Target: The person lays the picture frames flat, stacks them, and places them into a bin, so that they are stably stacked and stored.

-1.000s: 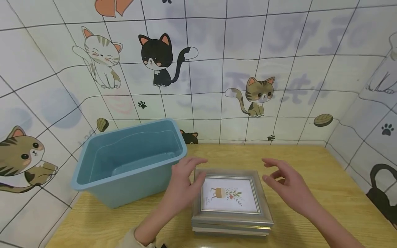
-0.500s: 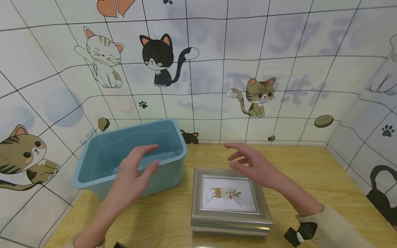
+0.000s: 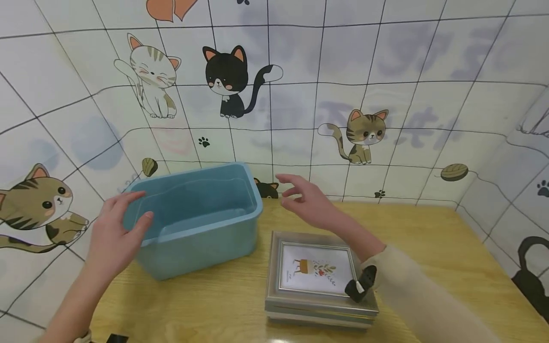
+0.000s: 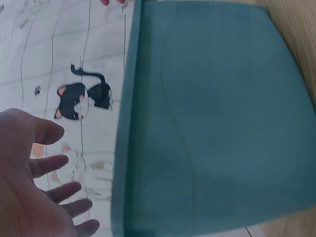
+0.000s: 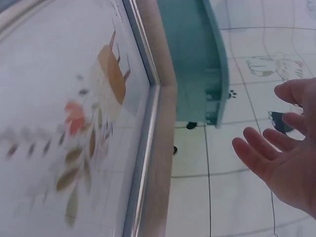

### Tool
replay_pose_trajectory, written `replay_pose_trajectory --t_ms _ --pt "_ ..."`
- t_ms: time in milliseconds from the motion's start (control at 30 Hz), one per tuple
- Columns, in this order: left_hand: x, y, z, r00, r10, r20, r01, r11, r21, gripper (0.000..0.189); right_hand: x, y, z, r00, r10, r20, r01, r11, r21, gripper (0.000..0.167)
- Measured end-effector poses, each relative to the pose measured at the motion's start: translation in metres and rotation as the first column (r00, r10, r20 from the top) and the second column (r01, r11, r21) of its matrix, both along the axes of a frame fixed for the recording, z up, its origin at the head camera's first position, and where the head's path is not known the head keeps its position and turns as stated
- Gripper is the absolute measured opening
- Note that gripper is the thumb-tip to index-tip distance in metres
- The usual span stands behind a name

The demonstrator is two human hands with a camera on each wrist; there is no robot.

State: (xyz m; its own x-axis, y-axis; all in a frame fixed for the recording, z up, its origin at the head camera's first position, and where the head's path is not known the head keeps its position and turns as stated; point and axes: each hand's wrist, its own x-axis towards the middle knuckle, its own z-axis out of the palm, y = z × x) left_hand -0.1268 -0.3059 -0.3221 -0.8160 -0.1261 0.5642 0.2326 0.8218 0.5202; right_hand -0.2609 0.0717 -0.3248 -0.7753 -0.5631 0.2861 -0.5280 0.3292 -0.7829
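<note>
Beside the stacked picture frames on the wood-grain surface, the blue plastic tub sits between a left hand and right hand, both empty, fingers loosely spread; I'd grip both ends evenly.

The head camera looks from above, forward and down, and takes in the table, the tub, the picture frame and, behind them, the wall. The left wrist camera is very near to the outer side of the tub, and its picture is turned sideways, with the left hand at the left edge. The right wrist camera, also turned sideways, looks closely across the picture frame toward the tub and the wall, which all three views share.
</note>
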Motion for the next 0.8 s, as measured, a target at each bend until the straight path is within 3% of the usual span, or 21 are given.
replay_pose_trajectory --t_ms 100,200,333,433,567,800 --pt "-0.003 -0.015 -0.005 0.994 0.080 0.069 -0.081 0.997 0.014 0.050 -0.006 -0.024 -0.006 0.999 -0.030 0.013 0.029 0.999 0.029 0.062" --pt "-0.007 -0.027 -0.014 0.977 0.157 0.144 -0.164 0.986 0.039 0.057 -0.013 -0.047 -0.014 0.997 -0.052 0.065 0.049 0.997 0.051 0.069" --pt "-0.015 -0.040 -0.028 0.953 0.206 0.221 -0.228 0.971 0.077 0.064 -0.022 -0.073 -0.025 0.991 -0.056 0.122 0.052 0.998 0.038 0.079" --pt "-0.018 -0.049 -0.034 0.937 0.210 0.278 -0.248 0.963 0.108 0.070 -0.029 -0.087 -0.028 0.991 -0.056 0.125 0.051 0.998 0.045 0.083" --pt "-0.020 -0.058 -0.034 0.912 0.196 0.361 -0.256 0.958 0.126 0.075 -0.038 -0.097 -0.026 0.990 -0.049 0.133 0.035 0.993 0.110 0.086" --pt "-0.026 -0.047 -0.034 0.886 0.169 0.432 -0.270 0.945 0.184 0.073 -0.041 -0.087 -0.023 0.977 0.061 0.204 -0.094 0.983 0.156 0.082"
